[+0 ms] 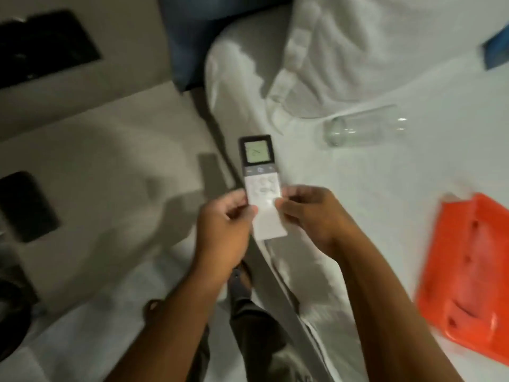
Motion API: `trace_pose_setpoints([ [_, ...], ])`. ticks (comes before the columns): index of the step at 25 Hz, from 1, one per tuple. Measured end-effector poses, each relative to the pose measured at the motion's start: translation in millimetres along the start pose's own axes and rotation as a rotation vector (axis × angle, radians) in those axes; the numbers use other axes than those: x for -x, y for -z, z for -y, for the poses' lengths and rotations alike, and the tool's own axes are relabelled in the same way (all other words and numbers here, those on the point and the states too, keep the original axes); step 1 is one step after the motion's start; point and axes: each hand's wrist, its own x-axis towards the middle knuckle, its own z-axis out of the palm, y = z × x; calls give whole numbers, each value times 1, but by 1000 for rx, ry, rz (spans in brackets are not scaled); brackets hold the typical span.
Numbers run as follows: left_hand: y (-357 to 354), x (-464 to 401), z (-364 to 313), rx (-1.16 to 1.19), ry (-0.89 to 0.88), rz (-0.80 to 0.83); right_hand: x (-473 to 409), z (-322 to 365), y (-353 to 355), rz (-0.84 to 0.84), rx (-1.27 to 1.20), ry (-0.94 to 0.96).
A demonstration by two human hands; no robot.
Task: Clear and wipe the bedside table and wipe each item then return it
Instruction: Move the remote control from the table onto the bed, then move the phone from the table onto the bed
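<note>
I hold a white remote control (260,175) with a dark top and a small lit screen, upright above the gap between bed and table. My left hand (224,224) grips its left side and my right hand (308,213) grips its right side, fingers on the button area. The pale bedside table (91,166) lies to the left, with a black phone (26,206) flat on its left part. A clear glass (360,129) lies on its side on the white bed sheet (371,205). An orange cloth (468,274) rests on the bed at the right.
A crumpled white pillow (371,42) sits at the head of the bed, a blue item (495,51) at the far right edge. A dark panel (46,48) is on the wall at top left, and a dark object (13,321) at the lower left. My legs are below.
</note>
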Motion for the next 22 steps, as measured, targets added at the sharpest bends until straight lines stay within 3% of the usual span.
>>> trace_pose_setpoints([
  [6, -173, 27, -15, -585, -157, 313, 39, -44, 170, -251, -239, -151],
  [10, -233, 6, -20, -786, -119, 413, 17, -54, 213, -376, -197, -211],
  [13, -240, 0, -14, -836, -135, 433, 7, -55, 213, -502, -119, -231],
  [15, -216, -2, -5, -742, -215, 402, 9, -51, 197, -674, 56, -159],
  [18, -126, -7, 7, -527, -219, 236, 14, -32, 133, -913, 275, 119],
  [20, -30, -23, 13, -479, -157, 28, -3, -18, 53, -781, 209, 247],
  [22, 83, -42, 17, -490, -68, -233, -33, -5, -47, -477, 57, 231],
])
